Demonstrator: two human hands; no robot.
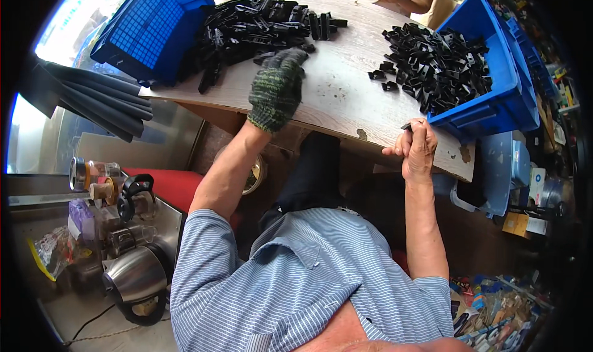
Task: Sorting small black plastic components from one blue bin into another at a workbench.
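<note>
A black-handled silver kettle (137,274) stands at the left near a purple packet (82,218) and a clear glass jar (102,170), while an orange box (514,224) sits at the right.

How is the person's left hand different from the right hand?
The left hand wears a green-and-black knitted glove; the right hand is bare. The left hand reaches beside the heap of black pieces; the right hand is curled near the table's front edge, with a small black piece at its fingers. Both are at one table.
</note>
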